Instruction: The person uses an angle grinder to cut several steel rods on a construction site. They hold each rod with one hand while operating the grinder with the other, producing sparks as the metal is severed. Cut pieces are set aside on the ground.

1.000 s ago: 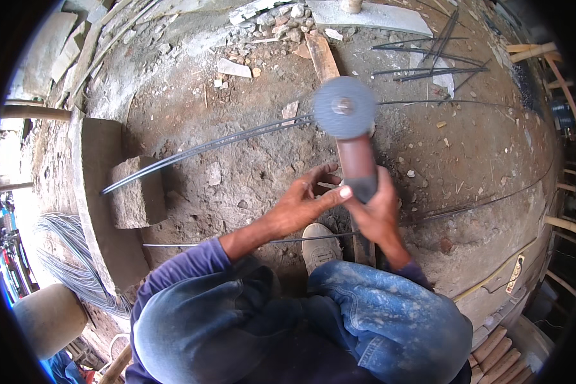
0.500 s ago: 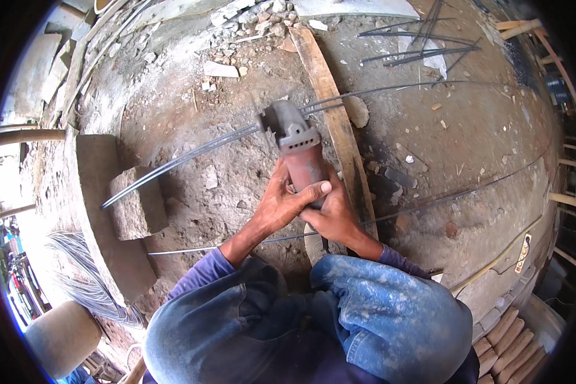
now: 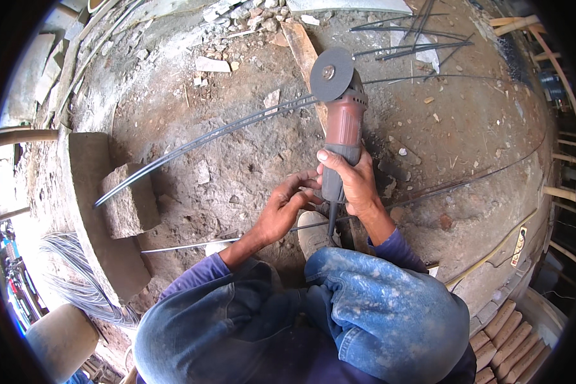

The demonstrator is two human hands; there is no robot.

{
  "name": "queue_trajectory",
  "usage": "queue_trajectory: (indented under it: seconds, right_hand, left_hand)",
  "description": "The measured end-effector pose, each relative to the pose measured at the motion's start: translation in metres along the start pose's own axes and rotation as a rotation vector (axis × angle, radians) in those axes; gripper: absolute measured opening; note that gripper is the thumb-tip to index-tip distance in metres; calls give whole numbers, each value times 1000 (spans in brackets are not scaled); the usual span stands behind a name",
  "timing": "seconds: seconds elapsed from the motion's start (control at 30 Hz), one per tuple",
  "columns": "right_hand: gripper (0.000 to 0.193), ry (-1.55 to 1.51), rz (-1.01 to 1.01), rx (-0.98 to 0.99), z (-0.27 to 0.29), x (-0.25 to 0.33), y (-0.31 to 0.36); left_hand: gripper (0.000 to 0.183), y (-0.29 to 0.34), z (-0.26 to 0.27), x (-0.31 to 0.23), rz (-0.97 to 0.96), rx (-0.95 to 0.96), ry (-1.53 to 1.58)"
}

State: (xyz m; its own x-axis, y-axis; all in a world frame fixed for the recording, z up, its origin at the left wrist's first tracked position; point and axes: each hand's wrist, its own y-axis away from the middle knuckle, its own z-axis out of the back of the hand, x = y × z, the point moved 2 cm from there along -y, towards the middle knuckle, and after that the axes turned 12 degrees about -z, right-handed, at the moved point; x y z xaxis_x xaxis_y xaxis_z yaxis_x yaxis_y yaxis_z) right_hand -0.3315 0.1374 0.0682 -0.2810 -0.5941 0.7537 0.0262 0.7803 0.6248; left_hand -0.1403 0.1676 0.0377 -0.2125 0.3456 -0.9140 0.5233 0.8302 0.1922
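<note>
My right hand (image 3: 357,180) is wrapped round the grey rear handle of a red angle grinder (image 3: 344,123). The grinder's dark cutting disc (image 3: 327,78) faces up at its far end, and a black cord trails from the rear toward my shoe. My left hand (image 3: 284,208) is beside the handle, fingers loosely curled and apart, its fingertips close to the grip; whether they touch it I cannot tell. Beyond my hands, a few thin steel rods (image 3: 217,137) run from a concrete block on the left to beneath the grinder, which hides part of them.
A wooden plank (image 3: 299,48) lies under the rods. At left sit a concrete block (image 3: 133,200) and a coil of wire (image 3: 77,275). Cut rods (image 3: 422,45) lie far right, a power strip (image 3: 519,246) and stacked bricks (image 3: 509,339) near right. Another rod (image 3: 185,248) crosses near my shoe.
The grinder has swung right and turned so its disc shows face-up. My left hand has come off the tool's body and drawn lower; my right hand has shifted right with the grinder.
</note>
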Motion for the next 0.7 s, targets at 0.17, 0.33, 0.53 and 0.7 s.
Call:
queue_trajectory:
  seconds: [0.17,0.33,0.53,0.7]
  right_hand:
    - [44,-102,69,40,-2,5,1]
    - [54,24,167,19,10,-6,-10]
    - [73,483,431,-124,2,-26,11]
    - [78,695,418,-103,-28,-37,28]
  left_hand:
    - [71,2,-14,-2,-15,28,63]
    - [82,0,-17,-2,5,30,30]
    - [106,-14,-9,-8,-81,-170,54]
    - [76,-16,-14,-10,2,-303,-43]
